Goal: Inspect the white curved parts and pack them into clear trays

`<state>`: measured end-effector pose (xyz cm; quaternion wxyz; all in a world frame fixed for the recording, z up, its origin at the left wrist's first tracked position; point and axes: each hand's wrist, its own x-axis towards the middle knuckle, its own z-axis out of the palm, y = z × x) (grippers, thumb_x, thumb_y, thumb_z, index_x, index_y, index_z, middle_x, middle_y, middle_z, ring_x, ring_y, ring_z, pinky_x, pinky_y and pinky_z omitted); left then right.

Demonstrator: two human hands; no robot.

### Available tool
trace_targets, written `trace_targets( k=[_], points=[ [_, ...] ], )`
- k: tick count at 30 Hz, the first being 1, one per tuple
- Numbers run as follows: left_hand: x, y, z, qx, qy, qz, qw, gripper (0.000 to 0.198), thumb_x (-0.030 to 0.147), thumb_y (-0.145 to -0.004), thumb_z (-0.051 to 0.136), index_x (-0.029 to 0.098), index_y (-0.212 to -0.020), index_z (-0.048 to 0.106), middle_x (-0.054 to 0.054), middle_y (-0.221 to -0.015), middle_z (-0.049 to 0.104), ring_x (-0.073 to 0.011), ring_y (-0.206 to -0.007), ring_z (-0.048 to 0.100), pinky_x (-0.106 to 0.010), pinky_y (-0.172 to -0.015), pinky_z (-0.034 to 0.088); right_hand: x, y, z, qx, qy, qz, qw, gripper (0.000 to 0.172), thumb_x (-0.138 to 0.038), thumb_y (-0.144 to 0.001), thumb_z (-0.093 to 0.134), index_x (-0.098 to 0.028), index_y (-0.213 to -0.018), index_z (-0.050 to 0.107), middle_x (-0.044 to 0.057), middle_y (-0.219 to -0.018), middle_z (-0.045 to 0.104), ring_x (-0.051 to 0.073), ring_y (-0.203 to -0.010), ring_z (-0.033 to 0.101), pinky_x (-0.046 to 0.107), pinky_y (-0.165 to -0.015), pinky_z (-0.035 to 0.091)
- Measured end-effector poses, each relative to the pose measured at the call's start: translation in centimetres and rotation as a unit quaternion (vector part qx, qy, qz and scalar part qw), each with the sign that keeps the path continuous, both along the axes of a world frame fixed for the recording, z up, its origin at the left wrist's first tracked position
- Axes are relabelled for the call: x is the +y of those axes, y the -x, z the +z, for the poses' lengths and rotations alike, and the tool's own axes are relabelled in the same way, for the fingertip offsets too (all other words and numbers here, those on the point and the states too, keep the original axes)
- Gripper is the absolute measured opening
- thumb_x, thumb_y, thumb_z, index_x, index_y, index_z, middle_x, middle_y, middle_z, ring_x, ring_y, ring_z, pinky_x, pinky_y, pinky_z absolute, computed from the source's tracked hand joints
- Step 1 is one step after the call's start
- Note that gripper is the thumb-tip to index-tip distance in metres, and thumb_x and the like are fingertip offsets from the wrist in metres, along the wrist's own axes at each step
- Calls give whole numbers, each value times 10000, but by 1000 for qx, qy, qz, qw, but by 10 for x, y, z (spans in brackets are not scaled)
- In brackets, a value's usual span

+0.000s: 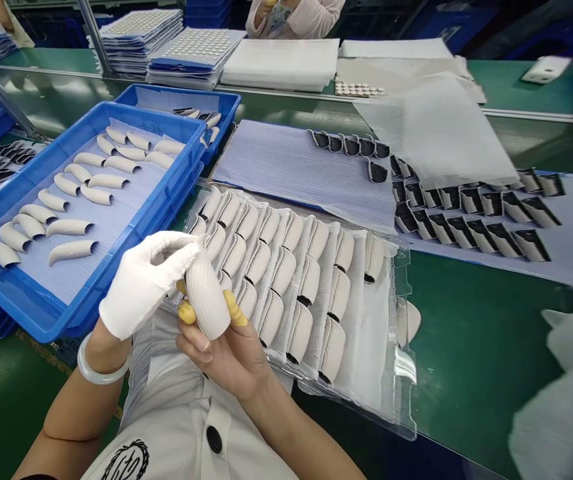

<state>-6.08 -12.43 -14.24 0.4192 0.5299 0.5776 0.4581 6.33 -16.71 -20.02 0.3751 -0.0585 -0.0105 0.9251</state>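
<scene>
A curved, cream-coloured piece with a ribbed surface [207, 300] is held up in front of my body. My right hand [236, 353], with yellow finger cots, wraps round its lower part. My left hand [149, 280], in a white glove, is closed in a pinch at the piece's upper end; the fingertips partly hide that spot. Just beyond my hands lies a clear plastic tray [376, 360] with rows of similar pieces between white paper-like strips. One more cream piece [409, 321] lies partly under the tray's right edge.
On the left, a blue bin [31, 307] holds several loose cream pieces, with a smaller blue bin [229, 103] behind. Dark-lined pieces [481, 233] lie in rows at right. White foam sheet [446, 133] covers some. A person's pink sleeve [321, 19] shows across the bench.
</scene>
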Motion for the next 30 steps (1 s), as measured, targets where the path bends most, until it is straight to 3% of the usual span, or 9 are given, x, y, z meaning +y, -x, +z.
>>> trace_targets(
  k=[3,8,12,15,19,21,25,30],
  points=[
    [1,2,-3,-27,4,-13,1000,248,360,-781,692,174,-943,718,-39,-881,701,-167,-868,635,-222,-745,514,2,0,-3,-1,-9,-12,1000,369,-460,-747,729,-139,-911,652,17,-787,654,71,-513,367,208,-472,284],
    [3,3,-7,-47,8,-20,999,223,352,-789,687,184,-932,717,-18,-761,675,-165,-837,642,-214,-708,523,3,-2,-5,7,-10,-22,1000,365,-445,-767,722,-120,-918,657,34,-794,664,66,-525,399,204,-500,306],
    [3,3,-7,-31,-12,-38,999,270,377,-795,675,164,-959,704,-57,-942,703,-180,-912,638,-247,-798,522,2,-6,-3,22,-4,-13,1000,327,-419,-796,692,-121,-930,672,24,-754,644,49,-483,342,198,-490,301],
    [1,5,-7,-12,-21,-98,995,375,403,-773,689,162,-1059,666,-80,-1065,670,-194,-945,625,-285,-831,521,3,-9,-1,25,-8,-12,1000,202,-306,-796,677,-133,-900,682,14,-739,604,41,-478,294,184,-475,280],
    [-1,5,-8,65,-32,-147,987,626,379,-622,809,184,-1181,606,-88,-1164,615,-237,-1034,594,-321,-871,513,5,-11,1,24,-11,-19,999,165,-197,-736,681,-150,-894,675,-14,-709,515,43,-485,214,163,-441,225],
    [-2,3,-8,99,-37,-124,987,600,362,-615,814,188,-1155,620,-81,-1149,623,-238,-1047,591,-326,-896,504,5,-12,1,10,-13,-21,1000,160,-214,-738,672,-160,-889,668,-15,-708,483,52,-492,176,159,-427,196],
    [-1,-3,-10,84,-49,-59,994,303,347,-770,683,176,-1020,671,-58,-1025,674,-182,-931,629,-287,-839,522,1,-12,0,-40,-24,-21,999,201,-281,-740,654,-167,-904,668,8,-756,490,64,-506,121,160,-408,155],
    [0,-6,-11,41,-58,-30,997,226,328,-775,682,170,-935,698,-44,-966,703,-167,-898,644,-255,-809,527,-1,-10,0,-53,-32,-20,998,294,-309,-713,685,-176,-976,678,6,-761,530,59,-497,127,163,-402,173]
  ],
)
